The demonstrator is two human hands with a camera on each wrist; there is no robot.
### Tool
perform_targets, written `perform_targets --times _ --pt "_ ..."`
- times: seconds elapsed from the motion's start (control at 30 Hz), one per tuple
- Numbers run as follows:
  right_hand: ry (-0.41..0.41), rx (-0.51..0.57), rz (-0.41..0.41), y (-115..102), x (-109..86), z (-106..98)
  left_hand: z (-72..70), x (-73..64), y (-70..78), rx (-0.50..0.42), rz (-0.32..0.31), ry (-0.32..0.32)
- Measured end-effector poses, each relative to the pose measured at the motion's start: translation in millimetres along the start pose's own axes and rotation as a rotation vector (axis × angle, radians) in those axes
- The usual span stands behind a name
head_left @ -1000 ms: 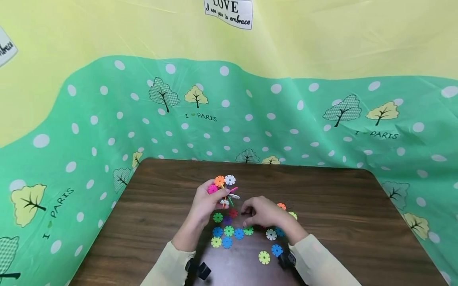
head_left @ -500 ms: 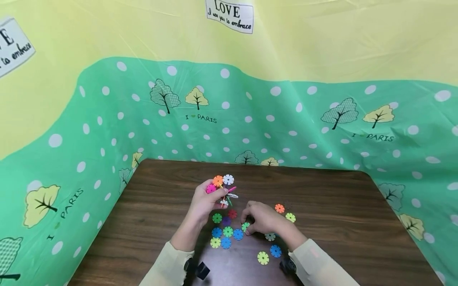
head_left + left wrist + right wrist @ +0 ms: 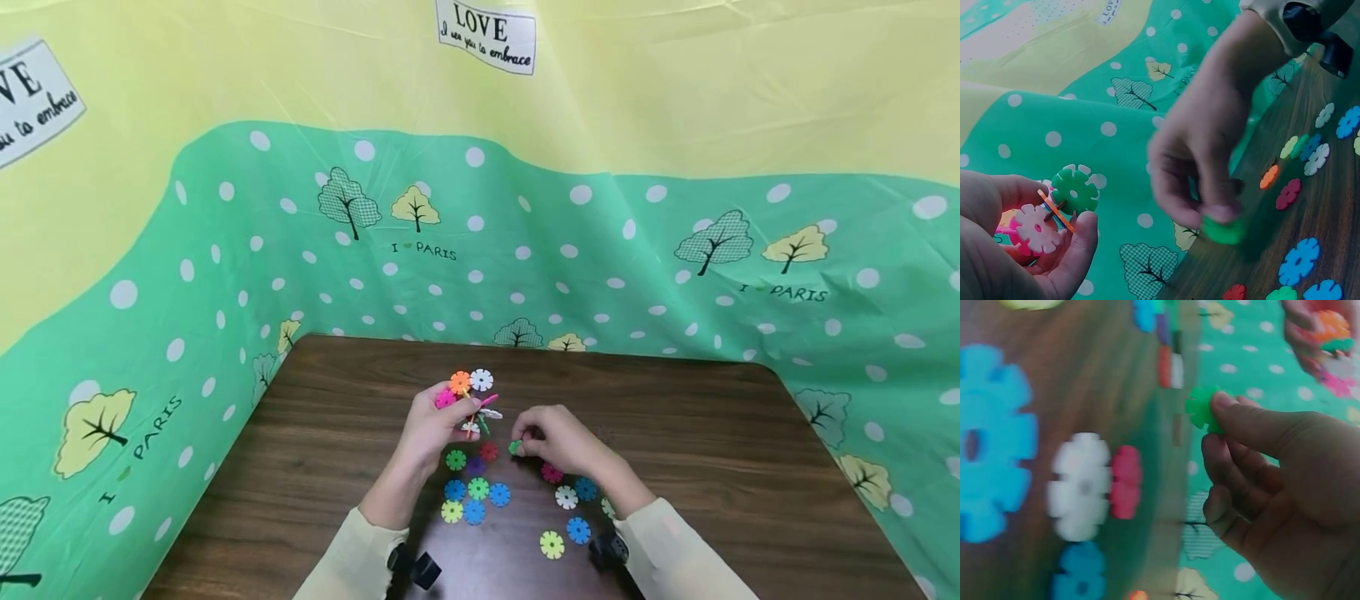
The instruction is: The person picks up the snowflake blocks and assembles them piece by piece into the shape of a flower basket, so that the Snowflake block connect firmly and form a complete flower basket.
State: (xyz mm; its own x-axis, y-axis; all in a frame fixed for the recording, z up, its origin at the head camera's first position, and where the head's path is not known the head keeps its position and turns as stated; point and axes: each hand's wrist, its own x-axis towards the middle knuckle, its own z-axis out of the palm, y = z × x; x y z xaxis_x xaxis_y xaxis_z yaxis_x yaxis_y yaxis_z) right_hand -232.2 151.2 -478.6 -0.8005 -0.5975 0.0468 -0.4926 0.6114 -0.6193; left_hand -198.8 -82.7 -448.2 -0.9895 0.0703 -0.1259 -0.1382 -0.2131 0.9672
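Observation:
My left hand (image 3: 427, 429) holds a cluster of interlocked plastic snowflake discs (image 3: 460, 382) above the table. Orange, white, pink and green discs show in it, some seen edge-on. In the left wrist view, its green disc (image 3: 1074, 190) stands beside a pale pink disc (image 3: 1037, 229), close to my fingertips. My right hand (image 3: 564, 437) pinches a loose light green snowflake disc (image 3: 1202, 407) between thumb and fingers, raised off the table. This disc is a short way right of the cluster and apart from it.
On the dark wood table (image 3: 315, 492) lie more snowflake discs. One group, with a green disc (image 3: 456, 460) and a yellow disc (image 3: 452, 512), is below my left hand. Others, including a white disc (image 3: 566, 497) and a blue disc (image 3: 578, 530), lie near my right forearm.
My right hand has picked the light green disc up from the table and lifted it away, toward the far side. My left hand with the cluster has stayed nearly still.

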Motion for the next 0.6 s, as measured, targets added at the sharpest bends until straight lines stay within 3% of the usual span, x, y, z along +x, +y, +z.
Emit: perform_targets --times 0.33,0.43,0.6 --pt "0.475 0.324 0.013 -14 -17.7 -18 7.6 -0.4 -9.2 0.052 -0.021 -0.033" --pt "0.541 0.417 -0.009 -17 -21.5 -17 8.9 -0.5 -10.3 0.061 -0.020 -0.039" --pt "0.554 0.477 -0.050 -21 -21.0 -16 9.8 -0.3 -9.4 0.078 -0.012 -0.033"
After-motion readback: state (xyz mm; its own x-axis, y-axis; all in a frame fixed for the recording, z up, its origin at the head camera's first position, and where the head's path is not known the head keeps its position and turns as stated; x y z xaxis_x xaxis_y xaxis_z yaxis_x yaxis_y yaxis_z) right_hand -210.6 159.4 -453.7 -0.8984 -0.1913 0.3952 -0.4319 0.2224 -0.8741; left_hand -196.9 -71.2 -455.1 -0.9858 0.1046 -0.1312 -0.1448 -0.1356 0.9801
